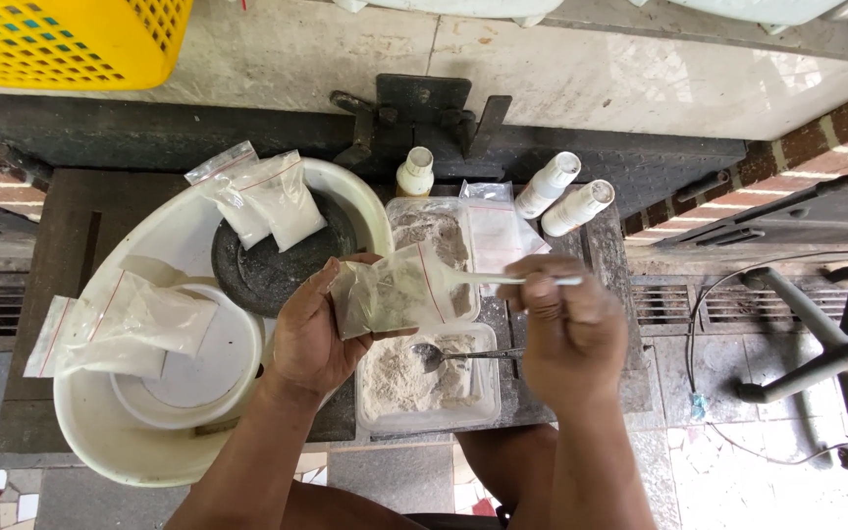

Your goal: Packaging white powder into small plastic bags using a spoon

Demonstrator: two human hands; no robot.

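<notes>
Head view: my left hand point(308, 339) grips a small clear zip-top plastic bag point(390, 294), dusted grey-white inside; right hand point(566, 329) pinches a white plastic spoon point(503, 280) at its mouth.

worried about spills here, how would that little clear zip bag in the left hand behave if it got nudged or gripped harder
The zip bag looks thin and floppy: it creases where the left hand pinches it. It probably weighs little, with only a thin layer of powder inside. Its mouth is open around the white spoon held by the right hand, so squeezing would likely puff powder out.
</notes>
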